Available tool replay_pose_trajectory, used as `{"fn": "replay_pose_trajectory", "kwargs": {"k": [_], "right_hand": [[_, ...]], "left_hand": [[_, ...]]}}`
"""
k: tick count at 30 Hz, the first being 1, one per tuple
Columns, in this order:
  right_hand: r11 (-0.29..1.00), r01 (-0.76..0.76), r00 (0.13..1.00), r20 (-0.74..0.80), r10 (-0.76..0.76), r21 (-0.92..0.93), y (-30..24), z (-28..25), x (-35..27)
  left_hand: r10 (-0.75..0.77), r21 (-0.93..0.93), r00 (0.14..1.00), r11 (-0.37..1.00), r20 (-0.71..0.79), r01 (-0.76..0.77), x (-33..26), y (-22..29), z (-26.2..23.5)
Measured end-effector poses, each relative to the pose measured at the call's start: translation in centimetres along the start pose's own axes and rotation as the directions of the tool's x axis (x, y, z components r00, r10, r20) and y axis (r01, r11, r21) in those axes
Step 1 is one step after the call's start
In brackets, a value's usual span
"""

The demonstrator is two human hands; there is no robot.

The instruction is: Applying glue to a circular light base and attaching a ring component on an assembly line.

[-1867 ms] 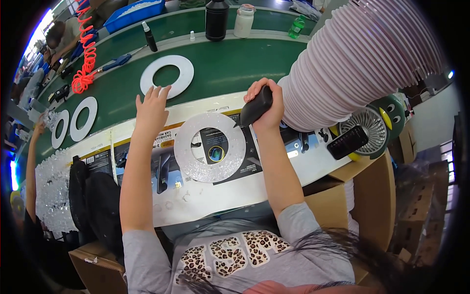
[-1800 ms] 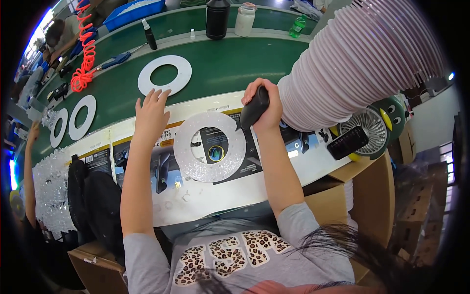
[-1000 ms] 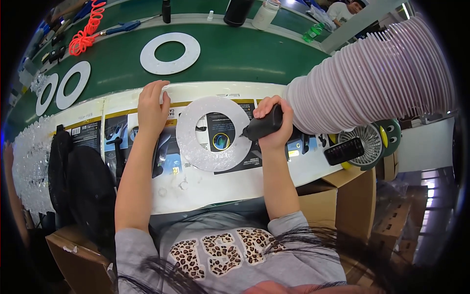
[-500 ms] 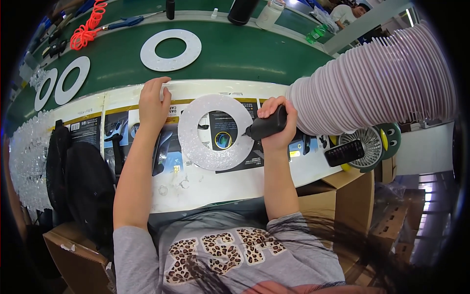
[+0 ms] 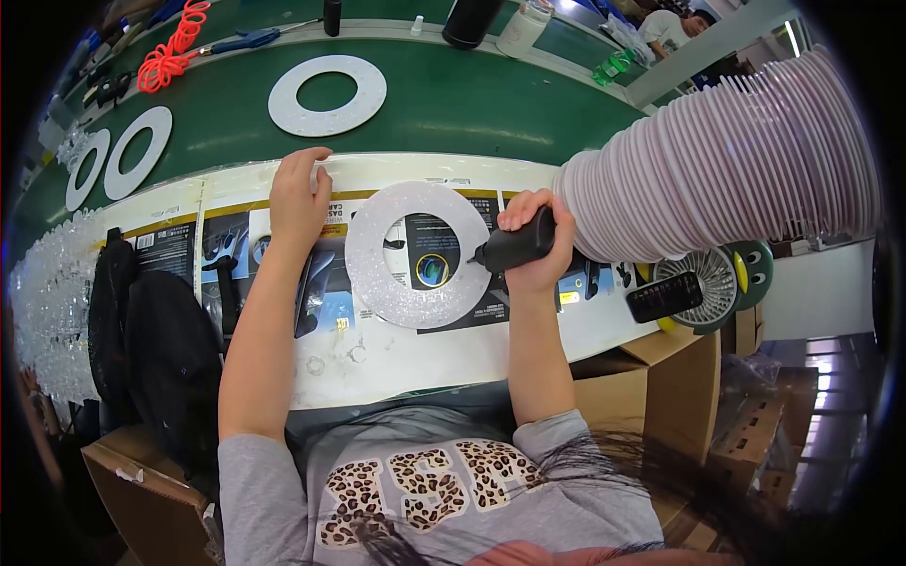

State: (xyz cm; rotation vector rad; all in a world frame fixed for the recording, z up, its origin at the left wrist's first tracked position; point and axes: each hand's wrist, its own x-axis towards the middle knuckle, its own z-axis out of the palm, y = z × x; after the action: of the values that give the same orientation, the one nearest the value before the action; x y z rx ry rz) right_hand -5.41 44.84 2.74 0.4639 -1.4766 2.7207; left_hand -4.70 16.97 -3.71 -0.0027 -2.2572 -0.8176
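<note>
White ring (image 5: 366, 259): where is it in the head view?

Flat on the printed sheet (image 5: 406, 363), between the two hands. The right hand (image 5: 540, 272) has its fingers wrapped around a black bottle (image 5: 517, 243), tip directed at the ring's right band; whether it touches cannot be told. The left hand (image 5: 299, 198) is loosely bent at the sheet's far edge, nothing seen in its grasp.

Which step is in hand?

Apparently, application from the bottle at the ring's right side. The next move calls for a steady grip and exact tip placement.

What surrounds the work?

A ribbed white stack (image 5: 708, 170) crowds the right hand's outer side. A phone (image 5: 665, 296) overlaps a fan (image 5: 725, 283) nearby. A second ring (image 5: 283, 102) lies on the green bench (image 5: 453, 104) beyond.
</note>
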Motion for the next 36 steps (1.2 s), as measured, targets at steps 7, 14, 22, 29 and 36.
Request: {"fn": "replay_pose_trajectory", "kwargs": {"k": [7,14,22,29,36], "right_hand": [[0.99,0.136,0.991,0.002,-0.136,0.045,-3.1,0.1,-0.6],[0.991,0.129,0.992,-0.015,-0.129,-0.032,-2.8,-1.0,-1.2],[0.993,0.109,0.994,-0.024,-0.11,-0.055,-1.9,-1.4,-1.2],[0.995,0.085,0.996,-0.013,-0.085,-0.045,-1.7,-1.6,-1.2],[0.994,0.093,0.995,-0.038,-0.095,-0.064,-1.7,-1.6,-1.1]], "left_hand": [[-0.031,-0.011,0.999,0.999,0.011,0.031,-0.1,-0.1,0.0],[-0.041,0.005,0.999,0.999,0.032,0.041,0.0,-0.4,0.0],[-0.063,-0.023,0.998,0.998,0.004,0.063,-0.1,-0.5,0.0],[-0.056,-0.03,0.998,0.998,-0.003,0.056,0.0,-0.4,0.0],[-0.087,-0.026,0.996,0.996,0.031,0.088,-0.1,-0.8,0.1]]}}
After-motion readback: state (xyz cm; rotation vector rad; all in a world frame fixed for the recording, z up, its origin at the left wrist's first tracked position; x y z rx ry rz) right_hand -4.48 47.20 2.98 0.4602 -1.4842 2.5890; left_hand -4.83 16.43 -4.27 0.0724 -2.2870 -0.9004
